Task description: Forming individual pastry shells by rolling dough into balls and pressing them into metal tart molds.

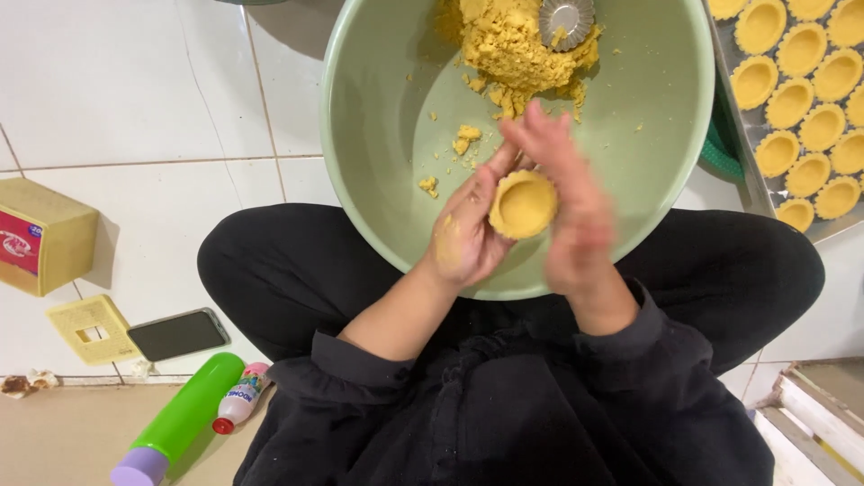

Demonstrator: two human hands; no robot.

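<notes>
Person seated cross-legged on a white tiled floor, dressed in black, with a large pale green bowl resting over the lap.

Left hand: fingers curled up and closed around a small tart shell of yellow dough, cupping it from below and from its 9 o'clock side. Shell sits above the bowl's near rim, at about 6 o'clock of the bowl, hollow side facing up.

Right hand: blurred; fingers extended and together, pressed against the shell's 3 o'clock edge. Whether it grips the shell or only touches it cannot be told from the blur.

Bowl contents: a heap of crumbly yellow dough at 12 o'clock, with a small fluted metal tart mould lying on top of it. Loose crumbs scattered across the bowl floor towards 9 o'clock.

Surroundings: at 2 o'clock of the bowl, a metal tray carrying rows of formed dough shells, closely packed. At 9 o'clock, well apart, a yellow box with a red panel. Toward 8 o'clock, a flat yellow square piece with a cut-out, just beside a dark phone lying face up. At 7 o'clock, a green cylinder with a lilac end, and a small white bottle with a red cap touching it
</notes>
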